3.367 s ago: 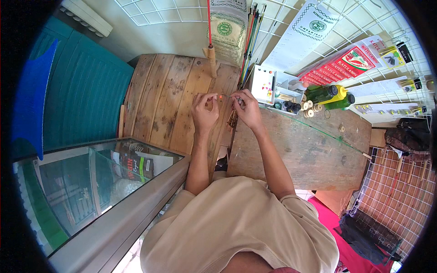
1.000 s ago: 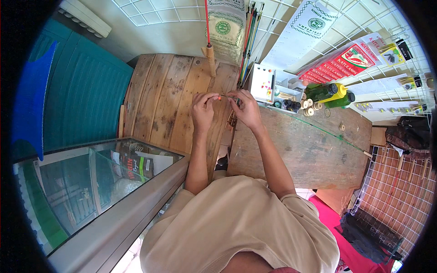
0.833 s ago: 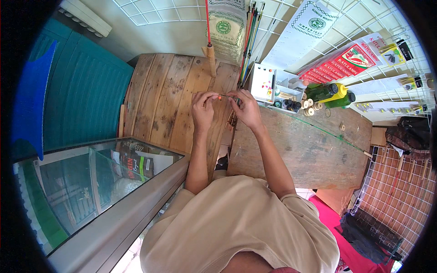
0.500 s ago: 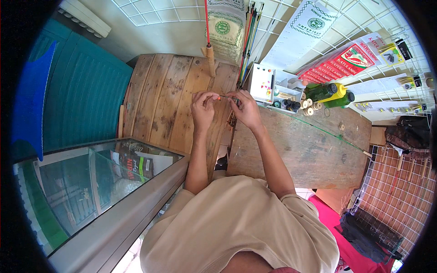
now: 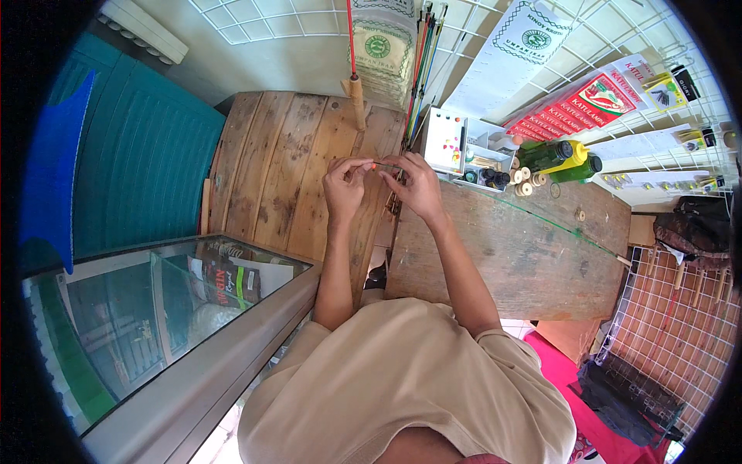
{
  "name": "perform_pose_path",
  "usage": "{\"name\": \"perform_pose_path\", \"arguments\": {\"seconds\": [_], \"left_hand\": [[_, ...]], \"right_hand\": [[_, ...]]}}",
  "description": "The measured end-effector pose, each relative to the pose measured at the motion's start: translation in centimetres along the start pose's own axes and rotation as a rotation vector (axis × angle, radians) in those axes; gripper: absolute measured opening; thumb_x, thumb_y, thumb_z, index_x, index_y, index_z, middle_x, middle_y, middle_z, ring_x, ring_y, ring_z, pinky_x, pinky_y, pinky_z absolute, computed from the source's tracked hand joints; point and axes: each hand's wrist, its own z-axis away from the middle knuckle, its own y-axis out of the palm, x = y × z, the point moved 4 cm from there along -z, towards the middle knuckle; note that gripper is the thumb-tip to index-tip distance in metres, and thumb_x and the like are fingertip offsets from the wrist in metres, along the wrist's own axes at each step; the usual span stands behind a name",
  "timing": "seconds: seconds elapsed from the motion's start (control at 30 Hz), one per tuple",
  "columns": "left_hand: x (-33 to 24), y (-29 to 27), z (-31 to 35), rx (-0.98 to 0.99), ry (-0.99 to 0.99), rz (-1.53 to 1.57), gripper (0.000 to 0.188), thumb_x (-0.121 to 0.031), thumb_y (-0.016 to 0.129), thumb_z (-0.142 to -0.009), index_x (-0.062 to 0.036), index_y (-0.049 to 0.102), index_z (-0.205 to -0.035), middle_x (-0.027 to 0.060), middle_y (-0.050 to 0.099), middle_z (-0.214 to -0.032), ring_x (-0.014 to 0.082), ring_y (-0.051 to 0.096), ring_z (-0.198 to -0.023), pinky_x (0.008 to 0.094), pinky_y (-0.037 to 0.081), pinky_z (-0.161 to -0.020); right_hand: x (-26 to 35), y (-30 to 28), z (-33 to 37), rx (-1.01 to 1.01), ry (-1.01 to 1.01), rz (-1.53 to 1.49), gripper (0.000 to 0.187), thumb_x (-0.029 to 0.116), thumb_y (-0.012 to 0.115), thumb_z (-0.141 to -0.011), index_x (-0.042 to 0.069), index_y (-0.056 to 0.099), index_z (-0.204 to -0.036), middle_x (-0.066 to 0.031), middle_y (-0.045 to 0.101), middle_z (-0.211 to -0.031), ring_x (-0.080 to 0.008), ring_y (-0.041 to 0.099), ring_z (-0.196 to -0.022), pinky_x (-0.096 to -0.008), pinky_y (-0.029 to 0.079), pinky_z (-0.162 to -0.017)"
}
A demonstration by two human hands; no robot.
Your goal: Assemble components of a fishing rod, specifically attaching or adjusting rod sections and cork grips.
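Above the seam between two tables, my hands face each other over a tiny orange bead-like piece on a thin dark stem. My left hand is closed, pinching the orange piece between thumb and fingertips. From the other side my right hand holds the stem's dark end at its fingertips, its thumb lying lower and a little apart. What exactly the small piece is cannot be made out at this size. Just beyond the hands, a wooden handle with a red rod stands upright on the plank table.
A white compartment box with small coloured pieces sits right of my hands. Beside it are wooden spools, dark green bottles and a yellow one. A green thin rod lies across the right table. A glass case stands at left.
My right thumb has shifted left and down, away from its index finger. Both hands stay in nearly the same place around the small orange piece.
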Motion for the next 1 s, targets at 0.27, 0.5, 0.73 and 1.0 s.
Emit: {"name": "perform_pose_path", "arguments": {"seconds": [0.27,0.5,0.73,1.0], "left_hand": [[-0.2,-0.2,0.1,0.044,-0.023,-0.057,0.008,-0.013,0.073,-0.079,-0.0087,0.072,-0.086,0.0053,0.069,-0.084,0.0224,0.058,-0.081,0.0319,0.046,-0.069],[-0.4,0.0,0.1,0.07,-0.065,-0.05,0.01,-0.013,0.071,-0.081,-0.0082,0.072,-0.09,0.0059,0.069,-0.087,0.0191,0.06,-0.076,0.0299,0.046,-0.066],[0.1,0.5,0.3,0.117,-0.202,0.091,0.013,-0.013,0.065,-0.088,-0.0029,0.069,-0.095,0.0083,0.07,-0.092,0.0166,0.066,-0.084,0.0281,0.049,-0.074],[0.9,1.1,0.5,0.16,-0.174,0.235,0.017,-0.012,0.057,-0.094,0.0004,0.065,-0.101,0.0104,0.07,-0.093,0.0171,0.066,-0.089,0.0279,0.049,-0.079]], "right_hand": [[0.4,0.1,-0.3,-0.067,-0.08,0.081,0.019,0.014,0.076,-0.071,0.006,0.071,-0.087,-0.008,0.063,-0.076,-0.026,0.057,-0.073,-0.0362,0.048,-0.064],[-0.2,0.1,0.1,-0.081,-0.096,-0.026,0.013,0.01,0.073,-0.073,0.005,0.072,-0.086,-0.0099,0.068,-0.081,-0.0265,0.06,-0.073,-0.0357,0.049,-0.065],[-1.2,-0.1,0.8,-0.109,0.133,-0.207,0.012,0.007,0.067,-0.081,0.001,0.071,-0.09,-0.0124,0.069,-0.084,-0.0217,0.065,-0.068,-0.0294,0.051,-0.061],[-3.4,0.3,1.4,-0.143,0.302,-0.37,0.009,0.006,0.064,-0.083,0.0,0.068,-0.089,-0.0095,0.067,-0.079,-0.0152,0.066,-0.07,-0.0276,0.051,-0.058]]}}
